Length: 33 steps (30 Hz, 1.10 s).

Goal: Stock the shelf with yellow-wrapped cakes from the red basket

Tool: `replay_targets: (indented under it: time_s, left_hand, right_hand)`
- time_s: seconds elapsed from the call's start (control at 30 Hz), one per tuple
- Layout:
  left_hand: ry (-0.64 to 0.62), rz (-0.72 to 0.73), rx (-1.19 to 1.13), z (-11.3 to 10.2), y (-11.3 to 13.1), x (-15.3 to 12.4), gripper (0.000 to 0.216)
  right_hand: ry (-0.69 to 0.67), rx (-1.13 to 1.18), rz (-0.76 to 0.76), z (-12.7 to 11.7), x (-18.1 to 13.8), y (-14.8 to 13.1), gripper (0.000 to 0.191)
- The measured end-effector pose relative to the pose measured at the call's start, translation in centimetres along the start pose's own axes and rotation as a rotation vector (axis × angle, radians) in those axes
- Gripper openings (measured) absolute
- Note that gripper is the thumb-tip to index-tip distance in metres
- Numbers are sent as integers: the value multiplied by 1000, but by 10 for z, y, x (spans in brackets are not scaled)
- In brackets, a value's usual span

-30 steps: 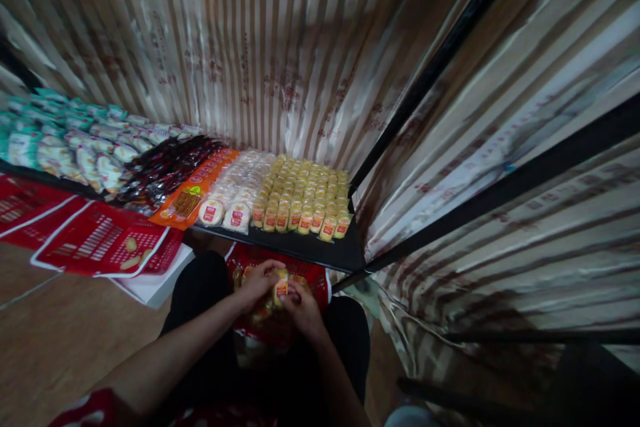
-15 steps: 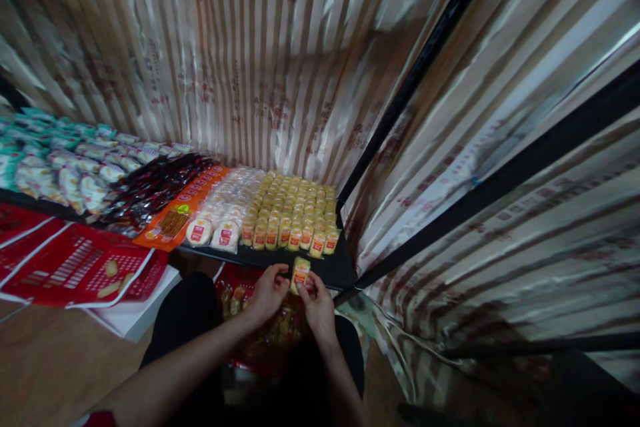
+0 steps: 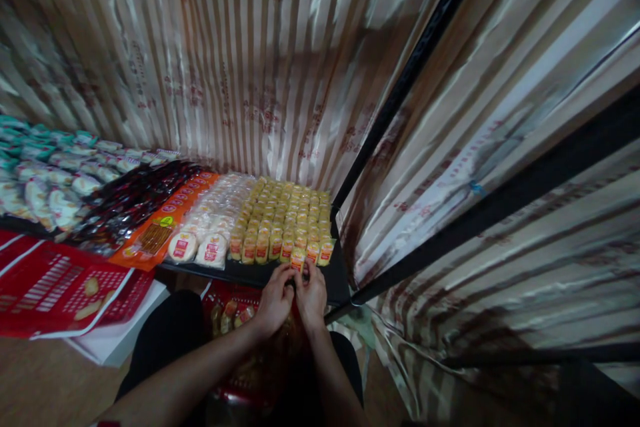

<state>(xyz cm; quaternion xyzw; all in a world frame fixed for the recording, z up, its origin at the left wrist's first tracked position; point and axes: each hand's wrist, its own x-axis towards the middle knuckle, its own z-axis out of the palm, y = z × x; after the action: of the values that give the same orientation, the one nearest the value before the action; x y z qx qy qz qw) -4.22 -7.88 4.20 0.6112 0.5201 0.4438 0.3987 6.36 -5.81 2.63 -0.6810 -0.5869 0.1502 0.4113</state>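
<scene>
Both hands meet at the front edge of the shelf, around a small yellow snack packet (image 3: 297, 259) with a red and white label. My left hand (image 3: 276, 295) pinches its left side, and my right hand (image 3: 311, 291) grips its right side. The packet stands against the front of several rows of like yellow packets (image 3: 285, 210). Fingers cover its lower part. Below my hands, in my lap, lies a red bag (image 3: 240, 303) with more wrapped packets in it, partly hidden by my forearms.
Left of the yellow rows, the black shelf (image 3: 337, 280) holds round white packets (image 3: 213, 250), an orange packet (image 3: 155, 233), dark wrapped sticks (image 3: 130, 203) and white-green packets (image 3: 55, 180). A red printed bag (image 3: 65, 287) lies on a white box (image 3: 115, 333). Black posts (image 3: 400, 93) and striped sheeting frame the shelf.
My hands have carried the yellow packet forward and up to the front of the rows. My left hand has closed onto it. The view has shifted slightly to the right.
</scene>
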Motion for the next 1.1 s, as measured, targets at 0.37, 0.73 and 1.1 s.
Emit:
replay_targets:
  time_s: [0.37,0.73,1.1]
  left_hand:
    - [10,-37,22,-2,7,22,46]
    - [-70,86,130,-1,56,100,42]
    - [20,173,270,74,82,225,32]
  right_hand:
    - [18,132,54,-10,3,4,45]
    - [281,148,-90,-30,34,14,48]
    - [317,65,-37,-42,110,3,54]
